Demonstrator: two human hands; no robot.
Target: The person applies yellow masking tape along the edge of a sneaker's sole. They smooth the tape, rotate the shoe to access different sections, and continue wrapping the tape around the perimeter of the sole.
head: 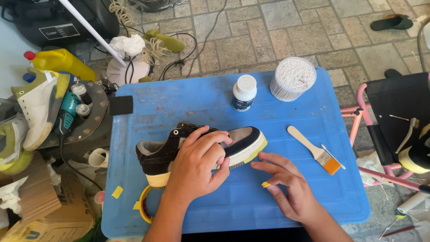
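Note:
A dark brown and grey sneaker (242, 141) with a yellowish sole lies on its side on the blue plastic table (197, 103). My left hand (197, 163) presses over the shoe's middle and holds it down. Just right of the toe, my right hand (286, 186) pinches a small yellow piece of tape (266, 184) between thumb and forefinger. A roll of yellow tape (144, 206) peeks out beneath my left wrist, and small yellow tape bits (117, 192) stick to the table's left edge.
On the table stand a white-capped bottle (244, 92), a round tub of cotton swabs (293, 78) and a flat brush (316, 150). Left of the table are shoes (38, 107), a drill, a yellow bottle and cardboard boxes. A pink-framed chair (394, 116) with tools is at right.

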